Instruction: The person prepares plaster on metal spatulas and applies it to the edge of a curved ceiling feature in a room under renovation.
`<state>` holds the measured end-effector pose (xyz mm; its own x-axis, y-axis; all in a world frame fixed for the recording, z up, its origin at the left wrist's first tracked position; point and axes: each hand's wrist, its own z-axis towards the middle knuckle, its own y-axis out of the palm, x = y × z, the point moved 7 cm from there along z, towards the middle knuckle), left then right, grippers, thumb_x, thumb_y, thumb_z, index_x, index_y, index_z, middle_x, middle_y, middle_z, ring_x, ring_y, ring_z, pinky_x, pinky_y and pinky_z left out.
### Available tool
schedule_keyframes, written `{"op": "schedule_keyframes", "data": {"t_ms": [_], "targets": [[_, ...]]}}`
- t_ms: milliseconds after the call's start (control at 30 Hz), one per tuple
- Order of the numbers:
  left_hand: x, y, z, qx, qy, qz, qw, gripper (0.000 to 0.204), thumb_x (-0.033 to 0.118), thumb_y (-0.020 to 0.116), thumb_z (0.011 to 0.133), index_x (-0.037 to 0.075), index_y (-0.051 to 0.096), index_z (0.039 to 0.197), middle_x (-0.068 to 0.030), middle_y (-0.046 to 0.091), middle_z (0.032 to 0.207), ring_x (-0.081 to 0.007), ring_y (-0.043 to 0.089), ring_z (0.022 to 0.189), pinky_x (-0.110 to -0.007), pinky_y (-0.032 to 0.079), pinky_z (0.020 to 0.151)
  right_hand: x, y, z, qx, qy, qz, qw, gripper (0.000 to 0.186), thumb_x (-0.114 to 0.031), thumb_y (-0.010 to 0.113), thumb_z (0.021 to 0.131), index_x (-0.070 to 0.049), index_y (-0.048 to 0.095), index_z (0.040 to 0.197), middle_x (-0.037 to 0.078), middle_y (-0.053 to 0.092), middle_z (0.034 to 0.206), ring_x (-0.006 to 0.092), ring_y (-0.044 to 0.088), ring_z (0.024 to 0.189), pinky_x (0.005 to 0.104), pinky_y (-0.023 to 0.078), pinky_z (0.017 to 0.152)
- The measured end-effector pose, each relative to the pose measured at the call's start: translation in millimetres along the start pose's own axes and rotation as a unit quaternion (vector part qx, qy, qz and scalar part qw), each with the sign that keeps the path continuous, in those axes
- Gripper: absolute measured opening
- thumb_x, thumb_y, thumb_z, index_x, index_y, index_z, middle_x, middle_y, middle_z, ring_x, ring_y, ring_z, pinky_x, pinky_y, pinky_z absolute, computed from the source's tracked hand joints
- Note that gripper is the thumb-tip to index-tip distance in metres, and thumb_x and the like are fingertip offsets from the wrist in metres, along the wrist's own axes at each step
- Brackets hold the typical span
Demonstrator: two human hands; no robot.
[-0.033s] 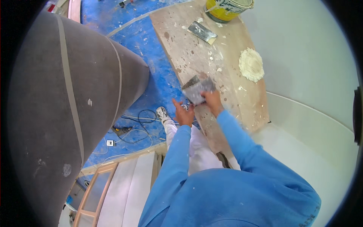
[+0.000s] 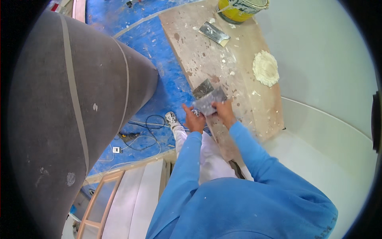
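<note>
Both hands hold metal blades over the wood bench [image 2: 207, 51] edge: left hand [image 2: 193, 120] w/ closed grip on a putty knife [image 2: 203, 88], right hand [image 2: 224, 112] closed on the wider taping knife [image 2: 210, 102]. Filler mound [image 2: 266, 67] looks barely used, spare knife [image 2: 215, 33] idle by yellow bucket [image 2: 238, 8]; seems early on, blades still being wiped/loaded.

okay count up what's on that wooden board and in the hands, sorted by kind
Metal putty blades: 3, two crossed in the left hand and right hand at, one lying on the board at
Yellow bucket: 1
White filler mound: 1
Total: 5
</note>
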<state>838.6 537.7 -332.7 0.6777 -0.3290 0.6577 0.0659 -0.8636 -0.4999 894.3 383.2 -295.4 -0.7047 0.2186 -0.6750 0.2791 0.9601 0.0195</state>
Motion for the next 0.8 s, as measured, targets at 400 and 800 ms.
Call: {"op": "schedule_keyframes", "data": {"t_ms": [400,800], "targets": [[0,7,0,-0.016,0.043,-0.151,0.987,0.097,0.015,0.083,0.067,0.011,0.022,0.142,-0.0128,0.062,0.116,-0.0335,0.063,0.104,-0.040,0.051,0.085,16,9,4,0.039,-0.046,-0.113,0.992,0.030,-0.001,0.061,0.078,0.014,0.057,0.103,0.018,0.065,0.089,0.0262,0.067,0.068,0.0392,0.058,0.053],[-6,6,1,-0.017,0.030,-0.072,0.997,0.076,0.016,0.076,0.075,0.002,0.036,0.138,-0.0147,0.066,0.108,-0.0280,0.066,0.093,-0.038,0.050,0.083,-8,23,23,-0.059,-0.048,0.067,0.995,0.026,0.001,0.065,0.078,0.003,0.061,0.104,0.011,0.066,0.091,0.0204,0.066,0.081,0.0318,0.055,0.069]]}}
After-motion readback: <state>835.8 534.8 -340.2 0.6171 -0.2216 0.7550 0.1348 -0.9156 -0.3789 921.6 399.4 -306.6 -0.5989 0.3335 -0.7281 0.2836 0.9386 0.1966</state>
